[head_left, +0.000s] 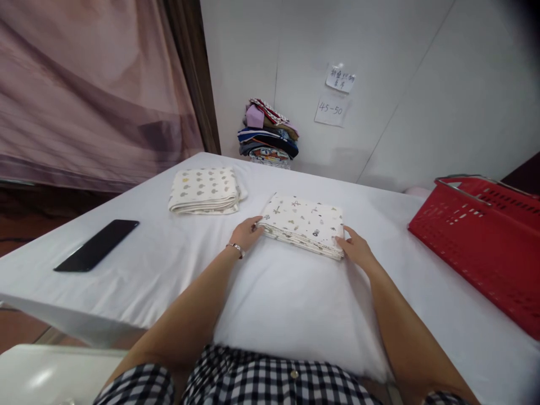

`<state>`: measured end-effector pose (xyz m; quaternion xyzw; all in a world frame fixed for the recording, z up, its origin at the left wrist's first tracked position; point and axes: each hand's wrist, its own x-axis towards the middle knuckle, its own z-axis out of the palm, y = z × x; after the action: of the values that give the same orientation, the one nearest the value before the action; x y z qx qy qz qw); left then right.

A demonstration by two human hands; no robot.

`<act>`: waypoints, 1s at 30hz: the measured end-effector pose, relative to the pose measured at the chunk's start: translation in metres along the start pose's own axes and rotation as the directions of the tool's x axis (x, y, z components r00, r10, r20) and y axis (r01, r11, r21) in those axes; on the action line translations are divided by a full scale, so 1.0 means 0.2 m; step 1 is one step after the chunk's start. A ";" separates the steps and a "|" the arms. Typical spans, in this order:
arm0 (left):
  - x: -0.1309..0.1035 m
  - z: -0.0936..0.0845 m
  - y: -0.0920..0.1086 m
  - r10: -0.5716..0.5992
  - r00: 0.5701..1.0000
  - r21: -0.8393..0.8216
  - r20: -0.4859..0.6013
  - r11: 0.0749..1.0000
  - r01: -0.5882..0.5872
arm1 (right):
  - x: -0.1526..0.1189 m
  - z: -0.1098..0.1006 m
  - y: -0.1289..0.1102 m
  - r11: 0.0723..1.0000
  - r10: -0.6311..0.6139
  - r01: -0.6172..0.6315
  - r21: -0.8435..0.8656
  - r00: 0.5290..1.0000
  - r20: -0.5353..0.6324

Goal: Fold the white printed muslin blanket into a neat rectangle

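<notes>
A folded white cloth with small grey-green prints (304, 220) lies flat in front of me, its layered edge facing me. My left hand (247, 233) grips its near left corner, with a bracelet on the wrist. At the near right corner, my right hand (353, 246) has its thumb on top and its fingers against the side edge. Another folded cloth, cream with grey pear-like prints (205, 190), sits to the left and touches neither hand.
The table has a white cover (169, 292). A black flat device (98, 246) lies at the left. A red basket (485, 242) with metal handles stands at the right. Behind the table rises a pile of folded clothes (270, 135), near two paper notes (332, 109) on the wall.
</notes>
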<state>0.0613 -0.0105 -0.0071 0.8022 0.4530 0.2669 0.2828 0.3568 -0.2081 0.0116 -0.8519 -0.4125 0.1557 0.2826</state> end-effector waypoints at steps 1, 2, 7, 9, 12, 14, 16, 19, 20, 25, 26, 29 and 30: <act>0.00 0.00 0.00 -0.004 1.000 0.000 -0.008 1.000 0.004 | -0.01 0.00 -0.01 1.000 -0.003 0.003 -0.011 1.000 0.010; 0.00 0.01 0.00 -0.006 1.000 0.004 -0.015 1.000 0.006 | -0.01 0.00 -0.01 1.000 -0.008 0.008 -0.023 1.000 0.014; 0.00 0.02 0.02 0.030 0.999 0.063 -0.028 0.998 -0.028 | -0.01 0.02 0.00 0.999 -0.022 0.022 -0.034 1.000 0.010; 0.00 0.02 0.03 0.033 0.999 0.078 -0.027 0.996 -0.031 | 0.00 0.03 0.02 0.999 -0.039 0.039 -0.006 0.999 -0.005; 0.00 0.02 0.04 0.008 0.998 0.084 -0.056 0.996 -0.004 | 0.01 0.05 0.03 0.995 -0.065 0.070 0.075 0.995 -0.070; 0.01 0.01 0.04 -0.024 0.996 0.089 -0.080 0.996 0.031 | 0.01 0.06 0.04 0.989 -0.063 0.072 0.127 0.995 -0.078; 0.01 0.01 0.04 -0.062 0.995 0.098 -0.082 0.993 0.070 | 0.01 0.07 0.04 0.992 -0.045 0.047 0.120 0.999 -0.020; 0.01 0.00 0.05 -0.095 0.994 0.113 -0.057 0.988 0.101 | 0.01 0.07 0.04 0.999 -0.017 0.014 0.040 0.997 0.074; 0.01 -0.01 0.05 -0.100 0.994 0.112 -0.048 0.988 0.105 | 0.01 0.07 0.04 1.000 -0.016 0.014 0.019 0.996 0.087; 0.00 -0.01 0.04 -0.111 0.993 0.065 -0.036 0.991 0.113 | 0.01 0.05 0.03 1.000 -0.026 0.027 -0.013 0.993 0.117; 0.00 -0.01 0.04 -0.110 0.993 0.062 -0.037 0.992 0.112 | 0.01 0.05 0.03 0.999 -0.023 0.025 -0.021 0.991 0.129; 0.00 -0.01 0.03 -0.106 0.994 0.066 -0.031 0.992 0.108 | 0.00 0.04 0.02 0.992 -0.029 0.044 -0.115 0.991 0.128; 0.00 -0.01 0.02 -0.104 0.994 0.065 -0.022 0.992 0.105 | -0.01 0.03 0.01 0.983 -0.040 0.059 -0.174 0.994 0.106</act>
<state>0.0622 -0.0117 -0.0017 0.7839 0.5055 0.2443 0.2654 0.3540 -0.2085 0.0059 -0.8541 -0.4596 0.1547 0.1881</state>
